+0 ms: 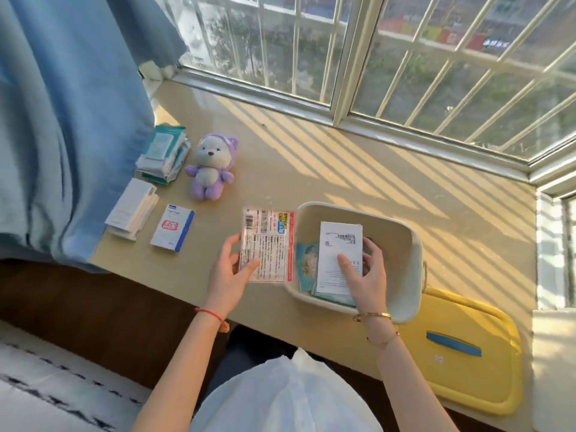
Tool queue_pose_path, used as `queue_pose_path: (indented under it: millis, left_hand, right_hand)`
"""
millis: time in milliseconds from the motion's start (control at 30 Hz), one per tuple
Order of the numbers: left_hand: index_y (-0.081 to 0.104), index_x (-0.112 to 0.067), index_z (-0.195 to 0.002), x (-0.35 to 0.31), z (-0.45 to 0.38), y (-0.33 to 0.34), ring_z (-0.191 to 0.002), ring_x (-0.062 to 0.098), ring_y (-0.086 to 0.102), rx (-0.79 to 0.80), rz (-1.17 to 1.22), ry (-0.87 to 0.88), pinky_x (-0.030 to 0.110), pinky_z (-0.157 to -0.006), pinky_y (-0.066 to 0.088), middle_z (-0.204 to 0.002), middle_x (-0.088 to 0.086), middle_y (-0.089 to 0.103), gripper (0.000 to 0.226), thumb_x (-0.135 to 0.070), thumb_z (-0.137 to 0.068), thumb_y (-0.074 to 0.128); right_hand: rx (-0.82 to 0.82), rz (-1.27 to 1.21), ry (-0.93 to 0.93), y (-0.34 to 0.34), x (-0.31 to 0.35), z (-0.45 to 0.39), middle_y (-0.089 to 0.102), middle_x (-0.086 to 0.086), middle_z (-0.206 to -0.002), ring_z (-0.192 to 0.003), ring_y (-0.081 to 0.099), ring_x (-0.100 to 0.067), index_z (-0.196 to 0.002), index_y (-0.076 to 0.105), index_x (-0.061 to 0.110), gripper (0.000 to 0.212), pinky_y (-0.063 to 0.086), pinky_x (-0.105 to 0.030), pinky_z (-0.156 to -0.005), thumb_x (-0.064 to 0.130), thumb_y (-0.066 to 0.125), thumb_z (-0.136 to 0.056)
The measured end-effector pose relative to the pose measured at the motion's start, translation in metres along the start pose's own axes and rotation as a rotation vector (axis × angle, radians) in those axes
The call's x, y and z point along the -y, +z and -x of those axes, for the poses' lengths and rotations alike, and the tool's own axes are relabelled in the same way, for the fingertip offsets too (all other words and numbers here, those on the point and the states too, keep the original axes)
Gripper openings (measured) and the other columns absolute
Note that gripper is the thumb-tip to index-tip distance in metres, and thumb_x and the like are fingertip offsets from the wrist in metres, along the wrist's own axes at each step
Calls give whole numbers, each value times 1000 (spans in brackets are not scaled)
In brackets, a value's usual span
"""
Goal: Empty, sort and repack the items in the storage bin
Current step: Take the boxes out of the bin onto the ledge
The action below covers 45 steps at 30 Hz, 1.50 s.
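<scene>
- While the left hand (230, 266) pinches a printed packet (268, 244) (beside the bin),
- the right hand (364, 275) grips a white packet (338, 254) over the storage bin (402, 244).

Home bedroom, prob. — bay window sill (311, 157) w/ barred window (405, 57), blue curtain (62, 120), plush toy (210, 168).

blue curtain (62, 120), barred window (405, 57)

Warm sunlight through the window (405, 57), striped bar shadows across the sill (343, 157), wide-angle bending at edges, slightly soft focus
</scene>
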<state>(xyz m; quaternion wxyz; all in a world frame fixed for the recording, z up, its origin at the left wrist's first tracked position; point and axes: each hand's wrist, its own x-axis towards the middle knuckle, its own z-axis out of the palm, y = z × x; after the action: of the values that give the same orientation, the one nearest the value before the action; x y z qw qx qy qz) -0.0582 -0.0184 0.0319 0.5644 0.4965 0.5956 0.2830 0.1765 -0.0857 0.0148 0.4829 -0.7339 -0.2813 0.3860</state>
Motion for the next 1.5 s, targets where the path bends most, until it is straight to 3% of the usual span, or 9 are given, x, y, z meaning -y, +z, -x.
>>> queue_pose_path:
  millis: [267, 433, 567, 633, 733, 800, 867, 1033, 1500]
  left_hand:
    - [37, -30, -130, 0, -16, -109, -99, 4, 65, -70, 81, -20, 24, -80, 54, -106, -9, 67, 52, -7, -90, 59]
    - [37, -25, -134, 8, -56, -210, -105, 8, 63, -35, 30, -32, 24, -82, 55, -117, 1, 64, 53, -6, -90, 60]
    - [37, -26, -132, 19, -88, -285, -106, 10, 63, 44, -66, -57, 37, -89, 55, -120, 3, 64, 52, -6, -90, 60]
    - [37, -29, -131, 26, -102, -315, -106, 9, 63, 73, -100, -59, 30, -85, 56, -120, 1, 63, 51, -7, -90, 60]
    - [37, -31, -128, 38, -121, -351, -100, 2, 63, 90, -143, -64, 19, -77, 55, -114, -5, 64, 49, -9, -91, 60]
    - [37, -32, -127, 49, -135, -371, -99, 1, 63, 86, -136, -93, 22, -81, 55, -112, -6, 64, 49, -9, -91, 60]
    - [37, -30, -129, 60, -150, -385, -101, 3, 64, 91, -127, -118, 27, -86, 55, -112, -6, 65, 49, -10, -91, 60]
    - [38, -29, -130, 82, -177, -402, -102, 4, 65, 92, -105, -139, 22, -81, 55, -113, -6, 65, 48, -10, -91, 59]
    - [37, -27, -133, 100, -204, -377, -103, 5, 64, 158, -96, -190, 16, -75, 54, -117, -4, 65, 50, -12, -91, 60]
  right_hand:
    - [55, 11, 17, 106, 30, 5, 61, 7, -109, -100, 62, -11, -132, 45, 18, 57, 55, -26, -82, 25, 73, -83]
    - [26, 28, 48, 210, 45, 12, 62, 0, -111, -95, 60, -8, -128, 51, 10, 51, 47, -6, -72, 19, 72, -83]
    - [-33, 8, 128, 294, 48, 20, 63, -4, -117, -104, 60, -17, -130, 51, 11, 54, 48, -24, -86, 22, 74, -81]
    - [-53, -2, 169, 332, 46, 22, 63, -3, -117, -105, 60, -17, -129, 51, 12, 54, 48, -27, -88, 23, 74, -81]
    - [-64, -3, 209, 384, 42, 21, 61, -1, -115, -103, 59, -15, -129, 49, 12, 55, 46, -19, -81, 22, 73, -82]
    - [-54, 4, 232, 417, 35, 17, 60, -1, -111, -93, 59, -8, -130, 47, 11, 55, 46, -8, -69, 20, 73, -82]
    - [-39, 2, 265, 447, 25, 11, 59, -1, -112, -90, 59, -4, -131, 45, 11, 55, 48, -7, -64, 19, 72, -83]
    - [-36, 38, 324, 504, -6, -13, 59, -7, -117, -103, 60, -19, -128, 44, 10, 54, 53, -33, -89, 17, 71, -82]
    - [-12, 570, 233, 509, -46, -38, 52, -5, -116, -107, 50, -19, -120, 50, 9, 49, 43, -30, -95, 35, 70, -83]
